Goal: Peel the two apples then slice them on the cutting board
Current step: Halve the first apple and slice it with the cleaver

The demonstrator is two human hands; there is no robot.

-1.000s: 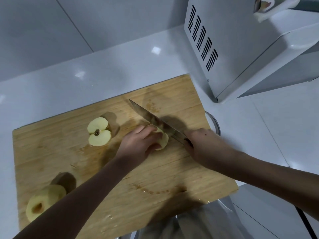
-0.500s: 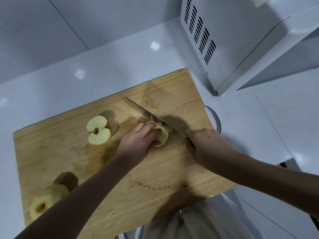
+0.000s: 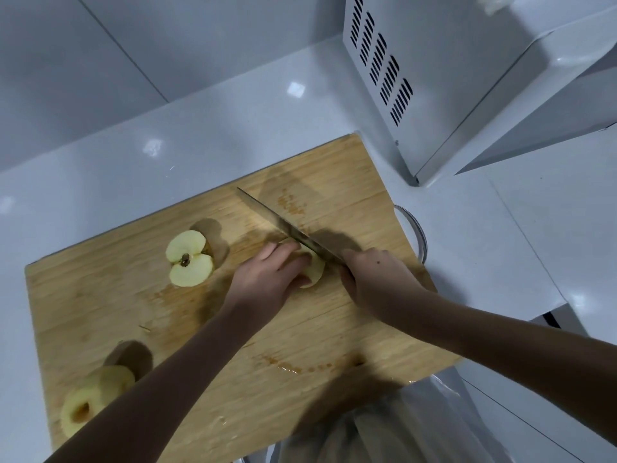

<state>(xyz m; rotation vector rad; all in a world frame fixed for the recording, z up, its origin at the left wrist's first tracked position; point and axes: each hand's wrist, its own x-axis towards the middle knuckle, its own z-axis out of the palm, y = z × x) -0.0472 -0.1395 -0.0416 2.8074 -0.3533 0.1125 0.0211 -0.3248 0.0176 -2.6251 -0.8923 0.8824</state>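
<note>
Here our left hand curls its fingers over an apple half on the cutting board. Our right hand wraps round the knife, its blade on that piece. A second half lies cut side up nearby; a peeled apple sits at the near left corner.

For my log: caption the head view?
Left hand steadies apple half; right hand slices it with knife on cutting board.

**Setting: kitchen**

Glossy white worktop runs back to pale tiled wall panels. White metal appliance box with black vent slots stands at back right. Rectangular bamboo cutting board carries a peeled yellow apple half and a long steel kitchen knife.
</note>
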